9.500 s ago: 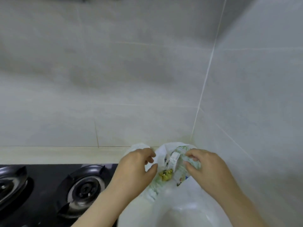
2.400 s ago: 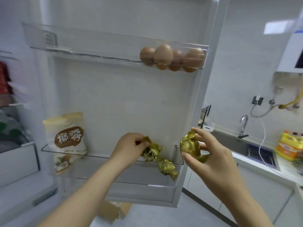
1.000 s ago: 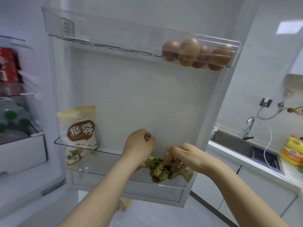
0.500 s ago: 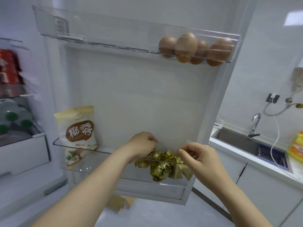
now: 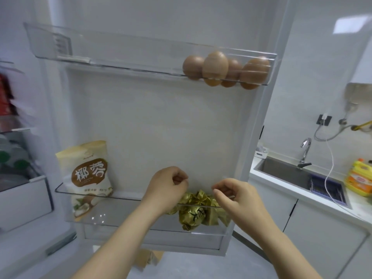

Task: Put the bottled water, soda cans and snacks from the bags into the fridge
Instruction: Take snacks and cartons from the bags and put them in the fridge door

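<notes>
At the open fridge door (image 5: pixel 161 127), a snack bag (image 5: pixel 88 174) stands at the left end of the lower door shelf (image 5: pixel 120 215); we reach both forearms up over its right end, left hand (image 5: pixel 166 188) and right hand (image 5: pixel 234 198) hovering with fingers curled, gripping nothing. Gold-wrapped snacks (image 5: pixel 193 215) lie heaped just below them.
</notes>
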The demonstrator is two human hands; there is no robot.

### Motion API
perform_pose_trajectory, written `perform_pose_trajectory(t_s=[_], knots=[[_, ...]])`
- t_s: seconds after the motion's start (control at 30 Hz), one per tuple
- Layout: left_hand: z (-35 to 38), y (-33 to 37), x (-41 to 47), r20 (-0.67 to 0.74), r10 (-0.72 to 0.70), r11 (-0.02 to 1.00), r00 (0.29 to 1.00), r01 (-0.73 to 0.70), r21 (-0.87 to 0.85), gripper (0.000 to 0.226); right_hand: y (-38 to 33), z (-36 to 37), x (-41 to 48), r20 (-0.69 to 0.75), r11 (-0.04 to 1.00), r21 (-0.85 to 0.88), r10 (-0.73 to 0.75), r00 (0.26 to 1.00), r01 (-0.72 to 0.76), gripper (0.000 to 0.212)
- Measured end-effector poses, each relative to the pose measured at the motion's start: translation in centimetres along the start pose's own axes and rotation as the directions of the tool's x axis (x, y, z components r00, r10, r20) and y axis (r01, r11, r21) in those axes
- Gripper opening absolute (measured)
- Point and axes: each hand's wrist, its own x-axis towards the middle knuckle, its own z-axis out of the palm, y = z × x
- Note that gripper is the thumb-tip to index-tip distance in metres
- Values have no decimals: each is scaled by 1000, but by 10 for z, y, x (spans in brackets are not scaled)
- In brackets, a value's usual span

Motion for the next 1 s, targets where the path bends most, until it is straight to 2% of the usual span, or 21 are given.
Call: perform_pose_trajectory(t_s=[0.1, 0.2, 0.3, 0.43, 0.53, 0.7, 1.0], knots=[[4, 0, -3, 20, 34, 999, 999, -34, -21, 12, -3, -9, -7, -38, 999, -44, -12, 999, 11, 10], [6, 4, -8, 9, 86, 996, 996, -86, -7, 17, -3, -26, -25, -109, 980, -196, -63, 992, 40, 11], [9, 17, -19, -23, 178, 984, 984, -177, 16, 26, -2, -46, -52, -175, 948, -317, -29, 984, -28, 16], [29, 58, -39, 29, 360, 929, 932, -356, -103, 24, 4, -77, -87, -253, 898, -415, 37, 967, -143, 20], [55, 93, -57, 148, 487, 867, 861, -456, -201, 24, 6, -105, -116, -306, 850, -466, 106, 946, -246, 24], [99, 144, -87, 255, 635, 768, 729, -558, -314, 27, 5, -157, -174, -442, 757, -505, 186, 877, -415, 27], [185, 263, -186, 341, 820, 571, 460, -617, -541, 28, -22, -265, -311, -705, 599, -427, 248, 664, -678, 22]])
